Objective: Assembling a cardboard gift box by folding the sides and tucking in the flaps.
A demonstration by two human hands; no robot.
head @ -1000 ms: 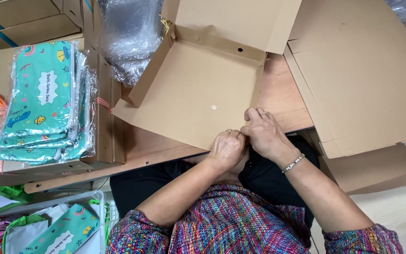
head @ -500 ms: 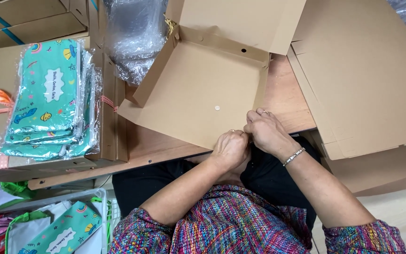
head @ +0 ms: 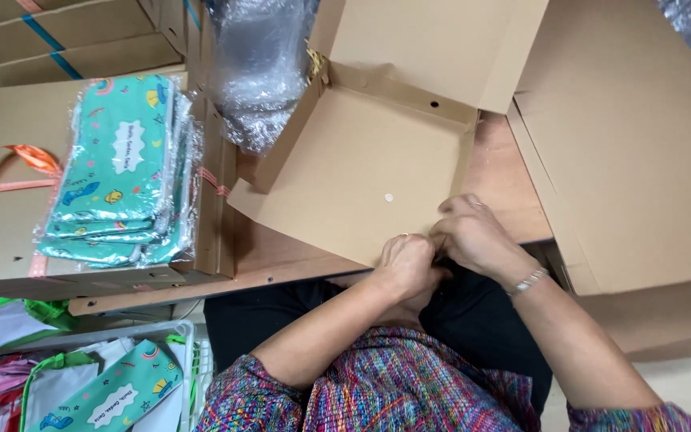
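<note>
Both hands meet at the near edge of an open flat box [head: 361, 172] lying on the table [head: 505, 184]. Left hand [head: 404, 262] is curled into a loose fist, knuckles up, against the box's front edge; fingers are tucked under, so cannot tell what it pinches, if anything. Right hand [head: 473, 234] is also curled, fingertips pressed in beside the left hand at the same edge; grip contents hidden. A bracelet [head: 527, 281] sits on the right wrist. The box lid stands up at the far side. Bubble wrap [head: 259, 64] lies just left of the box's far corner. Further left, a stack of green pouches [head: 125, 172] in clear bags rests on another carton [head: 1, 224]. A large cardboard sheet [head: 633, 136] lies to the right.
</note>
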